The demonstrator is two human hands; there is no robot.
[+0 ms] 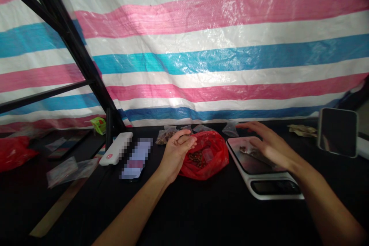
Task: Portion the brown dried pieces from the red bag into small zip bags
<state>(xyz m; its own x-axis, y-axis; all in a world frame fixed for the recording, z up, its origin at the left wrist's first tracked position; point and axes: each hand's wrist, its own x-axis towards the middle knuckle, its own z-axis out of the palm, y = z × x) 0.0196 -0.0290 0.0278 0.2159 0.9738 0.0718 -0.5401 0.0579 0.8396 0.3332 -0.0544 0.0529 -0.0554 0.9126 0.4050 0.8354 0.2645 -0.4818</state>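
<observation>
The left hand (176, 153) was curled closed, fingertips drawn together, though whether it gripped anything could not be told. A red plastic bag (209, 157) holding brown pieces (196, 159) lay just beside it at 3 o'clock, with small clear plastic bags (165, 137) at 1 o'clock. Further right, the open right hand (271, 147), fingers spread, was nearer a digital kitchen scale (273, 187), its fingers over brown bits (244, 149) on the platform at 8 o'clock.
</observation>
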